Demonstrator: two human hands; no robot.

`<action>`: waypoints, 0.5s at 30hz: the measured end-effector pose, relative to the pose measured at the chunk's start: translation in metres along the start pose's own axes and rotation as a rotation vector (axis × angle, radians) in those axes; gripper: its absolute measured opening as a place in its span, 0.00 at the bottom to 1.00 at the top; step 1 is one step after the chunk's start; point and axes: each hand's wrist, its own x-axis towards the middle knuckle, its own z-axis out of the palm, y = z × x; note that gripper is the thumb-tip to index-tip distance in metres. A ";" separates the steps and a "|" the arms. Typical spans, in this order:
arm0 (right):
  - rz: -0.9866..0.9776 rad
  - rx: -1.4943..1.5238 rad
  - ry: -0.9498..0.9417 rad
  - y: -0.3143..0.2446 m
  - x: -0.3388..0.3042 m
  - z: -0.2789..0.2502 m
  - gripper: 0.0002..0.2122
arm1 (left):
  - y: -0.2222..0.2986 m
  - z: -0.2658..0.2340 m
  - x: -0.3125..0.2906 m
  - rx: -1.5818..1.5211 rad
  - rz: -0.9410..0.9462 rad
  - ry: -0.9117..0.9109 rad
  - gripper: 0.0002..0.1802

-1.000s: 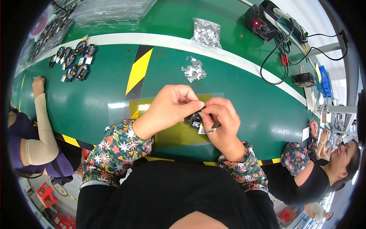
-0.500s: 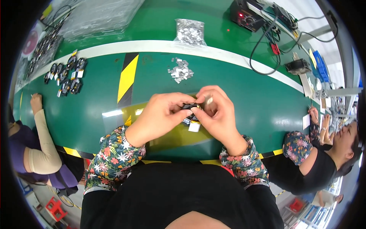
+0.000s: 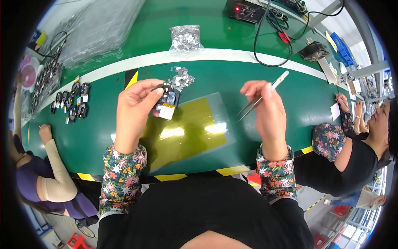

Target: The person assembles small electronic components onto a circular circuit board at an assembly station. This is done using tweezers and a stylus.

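Observation:
A small black electronic module (image 3: 169, 98) with a white tab is pinched in my left hand (image 3: 139, 106), raised over the left part of a yellow film sheet (image 3: 195, 128). My right hand (image 3: 268, 112) is closed on metal tweezers (image 3: 265, 94), their tips pointing left toward the module and standing slightly apart with nothing between them. The two hands are well apart. Beyond the module lies a loose pile of small silvery pieces (image 3: 182, 78) on the green table. The module's underside is hidden by my fingers.
A clear bag of silvery pieces (image 3: 185, 38) lies behind the white strip. Several similar black modules (image 3: 72, 101) are grouped at left. Clear plastic trays (image 3: 99, 33) fill the far left. A black control box (image 3: 245, 11) with cables stands far right. Co-workers sit at both sides.
My hands have separated: the left has drawn left with the module, the right has moved right with the tweezers, now extended. More of the yellow film shows between them. The whole view has shifted.

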 end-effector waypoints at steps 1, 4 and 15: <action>0.000 0.000 0.003 0.000 -0.004 -0.004 0.17 | 0.001 0.000 -0.003 0.025 -0.006 -0.026 0.09; 0.266 0.111 -0.075 0.003 -0.018 -0.011 0.16 | 0.000 0.008 -0.013 0.061 -0.073 -0.221 0.08; 0.417 0.156 0.040 0.028 -0.056 -0.010 0.05 | -0.031 0.046 -0.028 0.317 -0.111 -0.657 0.10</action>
